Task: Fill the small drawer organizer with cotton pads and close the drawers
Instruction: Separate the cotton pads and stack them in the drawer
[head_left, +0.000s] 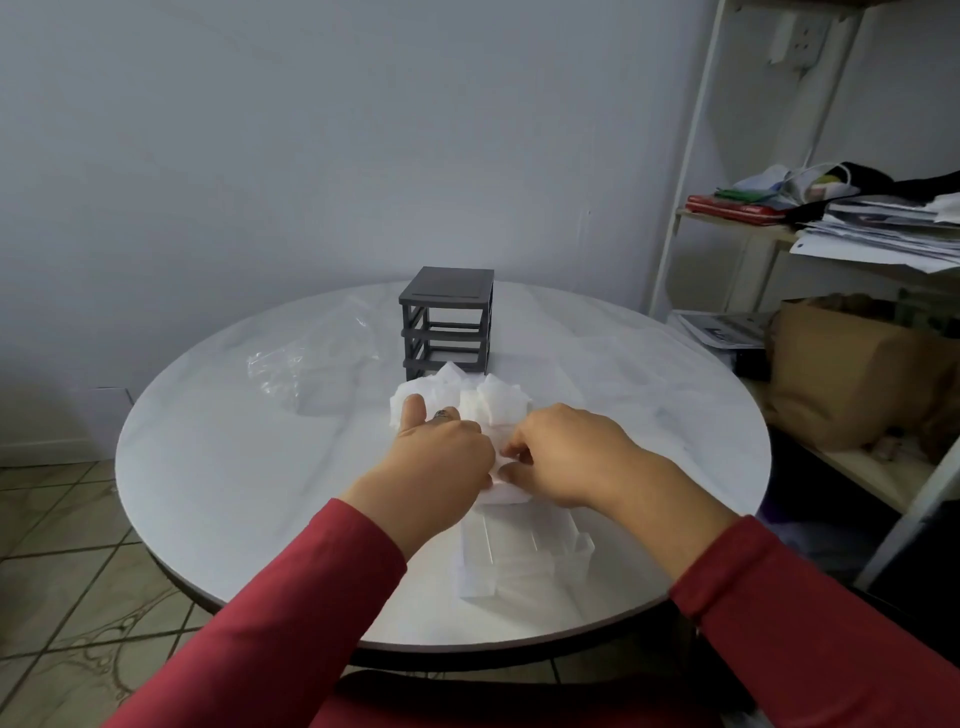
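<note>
A dark grey drawer organizer frame (448, 322) stands at the back of the round white table (234, 493), its slots without drawers. A heap of white cotton pads (467, 397) lies just in front of it. My left hand (439, 460) and my right hand (566, 457) meet over the near edge of the heap, both with curled fingers pinching white pads between them. Clear plastic drawers (524, 558) lie side by side on the table just below my hands, near the front edge.
A crumpled clear plastic bag (311, 364) lies left of the organizer. To the right of the table stands a white shelf unit (691, 171) with papers, a red book and a brown paper bag (852, 374). Tiled floor is at the lower left.
</note>
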